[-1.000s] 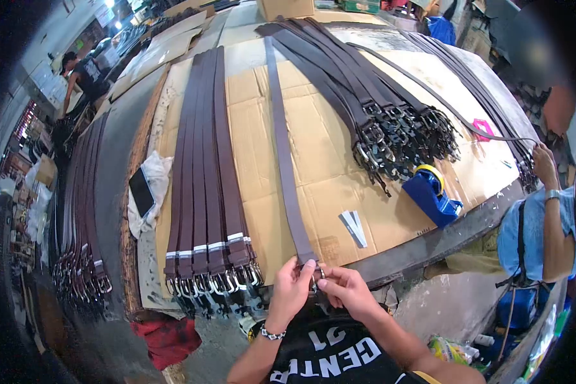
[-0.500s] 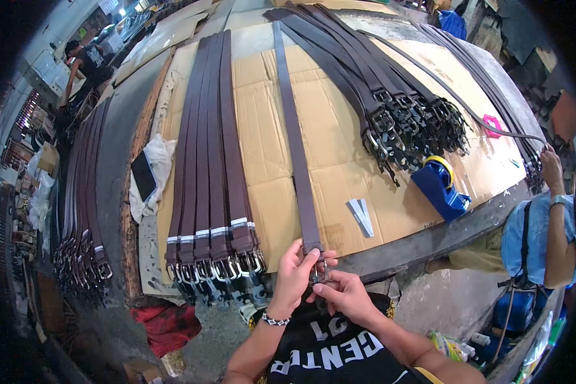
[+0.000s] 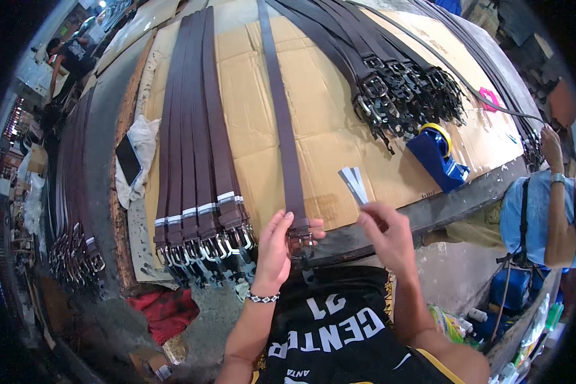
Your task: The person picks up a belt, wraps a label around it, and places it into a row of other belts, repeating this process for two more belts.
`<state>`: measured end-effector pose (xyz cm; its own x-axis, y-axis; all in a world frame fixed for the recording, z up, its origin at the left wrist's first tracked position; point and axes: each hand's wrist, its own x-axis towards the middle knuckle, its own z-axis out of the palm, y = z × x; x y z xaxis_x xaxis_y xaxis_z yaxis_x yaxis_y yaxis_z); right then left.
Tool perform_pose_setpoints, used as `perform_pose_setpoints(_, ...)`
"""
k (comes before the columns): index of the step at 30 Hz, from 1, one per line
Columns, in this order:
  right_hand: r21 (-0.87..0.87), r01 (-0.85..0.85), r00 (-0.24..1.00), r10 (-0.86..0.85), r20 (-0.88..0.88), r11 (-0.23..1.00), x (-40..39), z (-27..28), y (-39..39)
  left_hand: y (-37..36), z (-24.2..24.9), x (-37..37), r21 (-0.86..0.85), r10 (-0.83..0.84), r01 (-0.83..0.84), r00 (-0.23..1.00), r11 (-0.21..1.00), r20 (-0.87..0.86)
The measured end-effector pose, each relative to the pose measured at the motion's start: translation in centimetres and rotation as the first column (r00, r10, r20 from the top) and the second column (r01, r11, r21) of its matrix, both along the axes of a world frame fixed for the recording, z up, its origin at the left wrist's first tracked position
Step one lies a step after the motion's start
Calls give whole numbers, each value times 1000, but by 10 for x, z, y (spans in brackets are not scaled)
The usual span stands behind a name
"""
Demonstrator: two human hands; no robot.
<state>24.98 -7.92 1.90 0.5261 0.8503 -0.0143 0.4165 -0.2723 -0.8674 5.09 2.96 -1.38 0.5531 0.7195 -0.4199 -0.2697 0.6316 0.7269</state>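
A single dark brown belt (image 3: 280,115) runs up the cardboard, its buckle end over the table's front edge. My left hand (image 3: 280,246) is closed round that belt just above its buckle (image 3: 301,243), thumb on top and fingers behind. My right hand (image 3: 388,233) is at the lower end of the pale label strips (image 3: 353,185), its thumb and forefinger bent close together; whether it holds a strip is hidden. Left of the single belt lies a row of brown belts (image 3: 195,128) with pale bands near their buckles.
Belts with a heap of buckles (image 3: 406,96) lie behind a blue tape dispenser (image 3: 436,160). A phone (image 3: 128,158) rests on white cloth (image 3: 141,137). A pink object (image 3: 489,99) is farther right. One person (image 3: 547,217) stands at right, another (image 3: 70,57) at far left.
My right hand has left the buckle and moved right and up to the label strips. My left hand keeps the belt. The view has shifted, so the table appears higher.
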Motion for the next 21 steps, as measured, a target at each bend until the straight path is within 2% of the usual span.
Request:
perform_pose_setpoints(1,-46,55,997,-52,66,997,7,2,4,0,-1,0,15,-5,5,1000,1000,-10)
perform_pose_setpoints(4,-23,85,969,-77,234,996,22,-10,10,-1,0,-2,19,-4,4,1000,1000,-16)
perform_pose_setpoints(8,-51,76,941,-55,333,996,19,-26,19,-5,-1,-3,39,-14,15,1000,999,-28)
perform_pose_setpoints(12,-100,157,857,-85,509,983,6,-33,28,-11,-1,-6,19,-33,34,998,999,-47)
perform_pose_setpoints(19,-128,138,892,-67,446,982,7,-36,29,-19,-4,-12,31,-35,37,997,999,-71)
perform_pose_setpoints(21,-88,102,913,-59,403,991,9,-38,27,-19,-5,-13,32,-28,30,997,999,-72)
